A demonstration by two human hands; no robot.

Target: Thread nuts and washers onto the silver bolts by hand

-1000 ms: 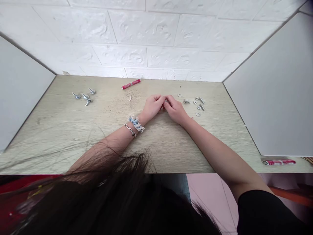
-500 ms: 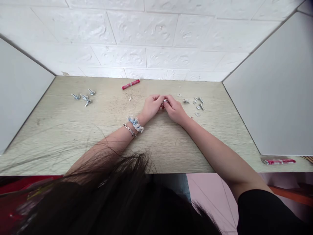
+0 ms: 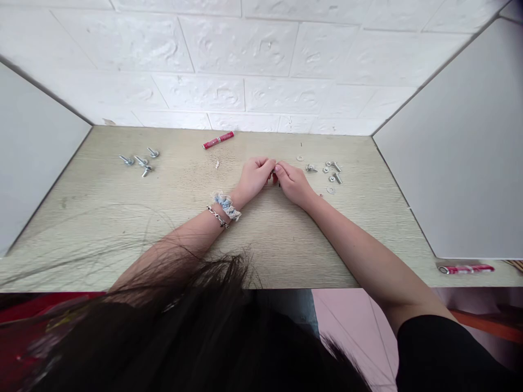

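Observation:
My left hand and my right hand meet at the middle of the wooden table, fingertips pinched together on a small metal bolt that is mostly hidden between them. Both hands rest on the tabletop. Just right of my right hand lies a loose scatter of bolts, nuts and washers. A bracelet and a blue scrunchie sit on my left wrist.
Several assembled bolts lie at the far left. A red marker lies near the back wall, another red marker at the right front. Grey partitions close both sides. My hair covers the lower view.
The fingers have shifted slightly around the small part, which now shows less between them. The arms and the loose hardware have stayed put.

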